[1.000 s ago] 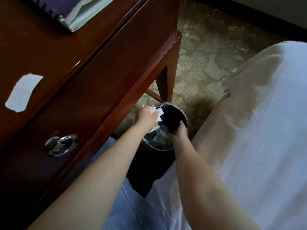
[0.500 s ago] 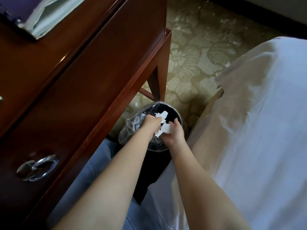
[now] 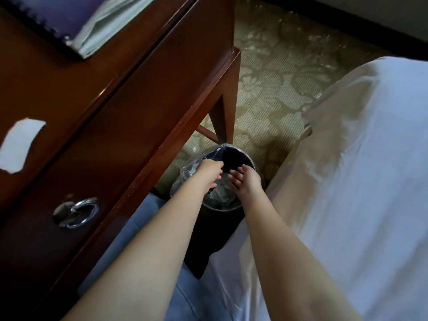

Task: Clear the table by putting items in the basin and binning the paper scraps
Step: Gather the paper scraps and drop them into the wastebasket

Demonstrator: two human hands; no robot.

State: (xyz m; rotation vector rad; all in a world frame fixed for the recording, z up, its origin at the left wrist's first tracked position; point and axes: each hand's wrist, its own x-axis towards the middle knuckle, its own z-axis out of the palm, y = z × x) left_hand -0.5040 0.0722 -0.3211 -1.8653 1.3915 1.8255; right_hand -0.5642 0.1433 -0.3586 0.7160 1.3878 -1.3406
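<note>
A round dark bin (image 3: pixel 240 156) with a clear plastic liner stands on the carpet by the table leg. White paper scraps (image 3: pixel 221 194) lie inside it. My left hand (image 3: pixel 209 172) and my right hand (image 3: pixel 246 181) both hover over the bin's mouth, fingers apart, holding nothing. One torn white paper scrap (image 3: pixel 19 144) lies on the dark wooden table (image 3: pixel 69 93) at the left edge of the view. The basin is out of sight.
A spiral-bound purple notebook with pale papers (image 3: pixel 92 24) lies at the table's far corner. A drawer with a metal ring handle (image 3: pixel 77 212) faces me. A white-covered bed (image 3: pixel 347 181) fills the right side. Patterned carpet (image 3: pixel 278 89) lies beyond.
Both hands held white scraps over the bin before; now the scraps have dropped in and the fingers are spread. The view swung left, bringing the table scrap back in.
</note>
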